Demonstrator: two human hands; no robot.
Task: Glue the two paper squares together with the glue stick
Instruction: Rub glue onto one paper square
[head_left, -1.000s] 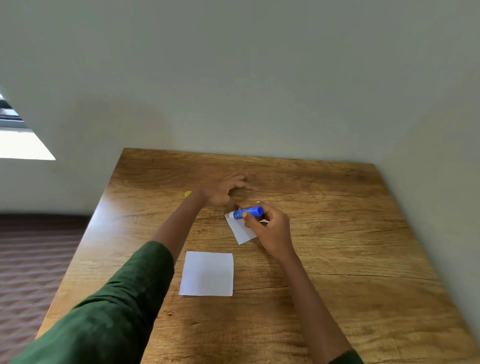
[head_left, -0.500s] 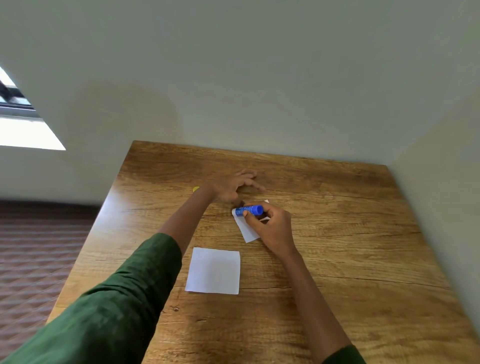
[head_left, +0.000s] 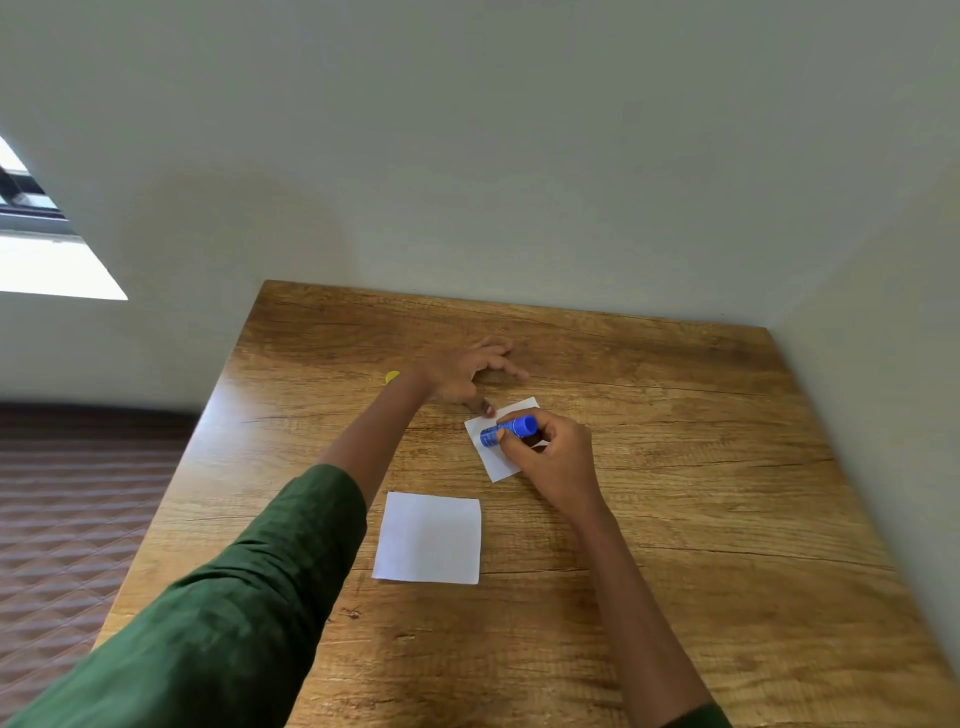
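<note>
Currently, your right hand (head_left: 558, 460) grips the blue glue stick (head_left: 508, 431), fingers clenched around its barrel, and holds it tilted with the lower end down on the far paper square (head_left: 496, 457). That square lies on the wooden desk (head_left: 727, 467), turned at an angle, and your hand covers its right part. Your left hand (head_left: 460, 371) rests on the desk just beyond the square with fingers spread and grasping nothing; the thumb tip presses at the square's far left edge. The second paper square (head_left: 428, 538) lies flat nearer to you, apart from the first and untouched by either hand. A small yellow object (head_left: 392, 376) shows beside your left wrist; its identity cannot be determined. A green sleeve (head_left: 234, 597) covers your left forearm.
</note>
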